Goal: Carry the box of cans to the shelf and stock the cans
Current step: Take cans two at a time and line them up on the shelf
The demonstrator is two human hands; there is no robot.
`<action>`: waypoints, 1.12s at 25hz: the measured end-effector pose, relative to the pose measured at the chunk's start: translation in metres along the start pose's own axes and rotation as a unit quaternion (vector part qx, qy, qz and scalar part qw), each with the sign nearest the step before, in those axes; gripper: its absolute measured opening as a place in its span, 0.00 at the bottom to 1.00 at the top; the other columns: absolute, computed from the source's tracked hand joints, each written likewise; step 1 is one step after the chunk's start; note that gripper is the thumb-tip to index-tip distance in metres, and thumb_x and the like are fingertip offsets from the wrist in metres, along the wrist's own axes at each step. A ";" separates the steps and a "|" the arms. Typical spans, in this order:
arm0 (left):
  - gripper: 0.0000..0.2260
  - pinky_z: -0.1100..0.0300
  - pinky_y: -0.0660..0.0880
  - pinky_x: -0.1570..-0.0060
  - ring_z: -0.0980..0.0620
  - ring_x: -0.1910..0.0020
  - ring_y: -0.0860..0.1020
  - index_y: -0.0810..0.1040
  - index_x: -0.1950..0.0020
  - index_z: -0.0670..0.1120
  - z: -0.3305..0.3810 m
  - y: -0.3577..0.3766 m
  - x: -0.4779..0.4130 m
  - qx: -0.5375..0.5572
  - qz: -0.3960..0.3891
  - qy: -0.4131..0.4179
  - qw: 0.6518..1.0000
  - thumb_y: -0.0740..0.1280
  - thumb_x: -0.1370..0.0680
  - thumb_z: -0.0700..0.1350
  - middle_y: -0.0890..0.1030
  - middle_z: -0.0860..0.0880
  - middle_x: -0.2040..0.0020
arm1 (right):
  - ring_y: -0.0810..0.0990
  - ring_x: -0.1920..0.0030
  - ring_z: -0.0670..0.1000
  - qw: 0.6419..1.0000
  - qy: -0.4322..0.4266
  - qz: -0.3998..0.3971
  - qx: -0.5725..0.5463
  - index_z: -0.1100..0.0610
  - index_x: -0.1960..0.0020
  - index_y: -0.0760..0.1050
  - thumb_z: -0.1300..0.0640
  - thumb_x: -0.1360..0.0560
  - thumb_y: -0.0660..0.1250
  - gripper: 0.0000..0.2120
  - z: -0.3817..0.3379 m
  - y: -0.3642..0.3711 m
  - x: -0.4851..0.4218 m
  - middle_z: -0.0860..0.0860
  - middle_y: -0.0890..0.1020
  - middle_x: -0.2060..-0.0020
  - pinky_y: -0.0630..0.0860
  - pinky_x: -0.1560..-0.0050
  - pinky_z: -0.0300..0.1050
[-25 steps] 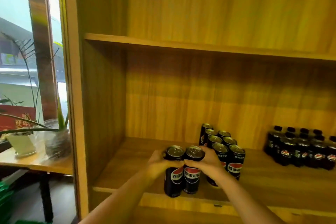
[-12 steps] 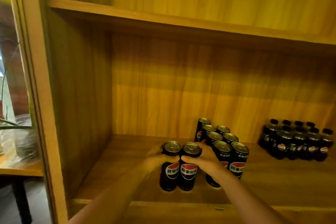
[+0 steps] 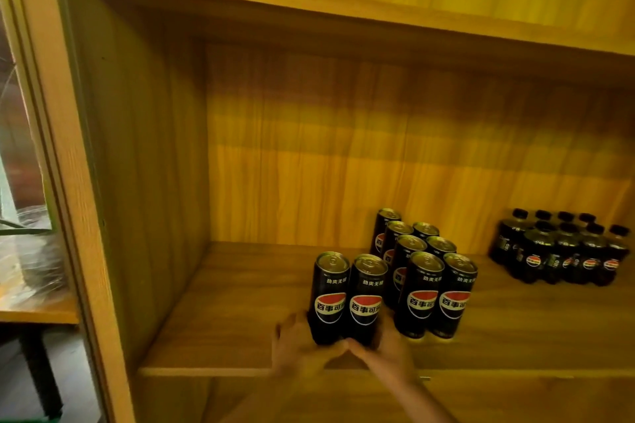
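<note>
Two tall black cola cans, the left can (image 3: pixel 330 299) and the right can (image 3: pixel 367 302), stand upright side by side on the wooden shelf board (image 3: pixel 220 319), just left of a block of several identical cans (image 3: pixel 426 271). My left hand (image 3: pixel 298 348) wraps the base of the left can, with its thumb across the front. My right hand (image 3: pixel 386 350) wraps the base of the right can in the same way, and the two thumbs meet in front. No box is in view.
A shrink-wrapped pack of small dark bottles (image 3: pixel 563 251) stands at the right of the same shelf. The cabinet's side wall (image 3: pixel 144 182) closes the left, and an upper shelf board (image 3: pixel 343 7) runs overhead. A side table with a glass pot (image 3: pixel 37 257) stands outside on the left.
The two cans went from held by their tops over the shelf front to standing on the board. Both hands slid down to the cans' bases. The view moved closer.
</note>
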State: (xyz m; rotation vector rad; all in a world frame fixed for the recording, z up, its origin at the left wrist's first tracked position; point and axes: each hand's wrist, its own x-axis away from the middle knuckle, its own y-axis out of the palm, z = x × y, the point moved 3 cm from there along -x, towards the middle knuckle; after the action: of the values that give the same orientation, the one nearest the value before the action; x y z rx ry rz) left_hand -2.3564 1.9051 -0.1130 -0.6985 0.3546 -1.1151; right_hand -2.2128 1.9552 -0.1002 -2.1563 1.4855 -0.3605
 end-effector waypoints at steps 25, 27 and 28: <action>0.37 0.40 0.40 0.28 0.45 0.23 0.45 0.50 0.24 0.47 -0.008 -0.009 -0.090 -0.201 0.017 0.029 0.979 0.56 0.26 0.65 0.52 0.45 0.23 | 0.72 0.35 0.56 0.957 -0.024 0.173 0.230 0.57 0.33 0.64 0.42 0.31 0.68 0.33 0.020 0.028 -0.087 0.55 0.74 0.35 0.72 0.38 0.52; 0.37 0.40 0.40 0.27 0.45 0.23 0.45 0.49 0.24 0.47 -0.009 -0.009 -0.090 -0.196 0.014 0.032 0.980 0.56 0.26 0.65 0.52 0.45 0.23 | 0.71 0.35 0.56 0.958 -0.029 0.172 0.228 0.57 0.32 0.64 0.43 0.31 0.68 0.33 0.020 0.028 -0.087 0.55 0.73 0.35 0.71 0.38 0.51; 0.37 0.40 0.40 0.27 0.45 0.23 0.45 0.49 0.24 0.47 -0.010 -0.009 -0.090 -0.194 0.013 0.033 0.980 0.56 0.26 0.65 0.52 0.45 0.23 | 0.71 0.34 0.56 0.958 -0.031 0.171 0.226 0.57 0.32 0.63 0.43 0.31 0.68 0.33 0.019 0.028 -0.088 0.55 0.73 0.35 0.71 0.37 0.51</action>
State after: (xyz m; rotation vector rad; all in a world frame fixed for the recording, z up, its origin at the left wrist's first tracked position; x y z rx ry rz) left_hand -2.4058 1.9808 -0.1209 -0.9973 0.6464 -1.0562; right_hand -2.2585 2.0333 -0.1264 -1.5126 1.5276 -0.4515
